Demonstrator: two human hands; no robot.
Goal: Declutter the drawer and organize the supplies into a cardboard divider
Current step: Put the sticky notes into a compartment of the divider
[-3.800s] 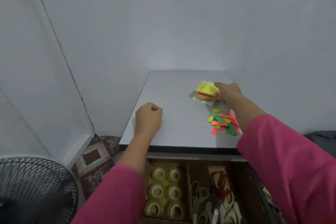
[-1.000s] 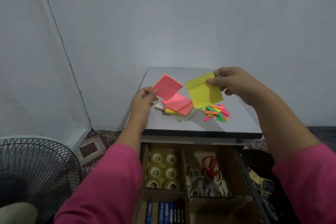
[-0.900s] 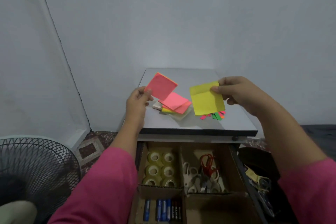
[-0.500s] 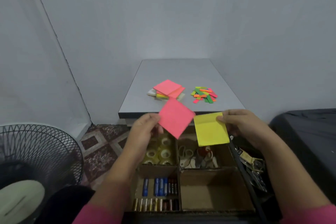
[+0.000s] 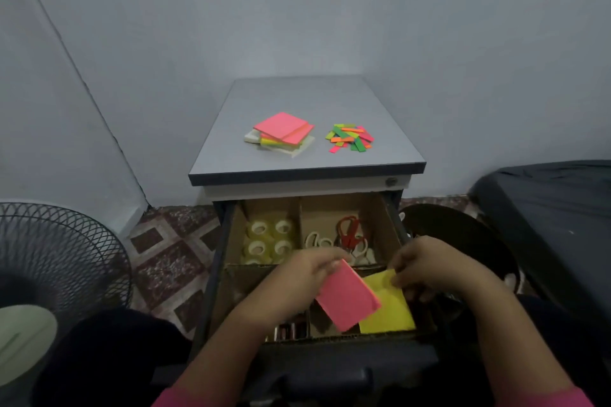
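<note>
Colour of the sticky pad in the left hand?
Pink, with an orange edge. The left hand pinches the pad over the drawer; the head view shows it.

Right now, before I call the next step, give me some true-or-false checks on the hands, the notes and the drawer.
1. The left hand holds a pink note pad. True.
2. The right hand holds a green pad. False: it pinches a yellow note pad.
3. Both pads are over the open drawer's cardboard divider. True.
4. The tape rolls lie on the cabinet top. False: they sit in the divider's rear left compartment.
5. The coloured strips remain on the cabinet top. True.
</note>
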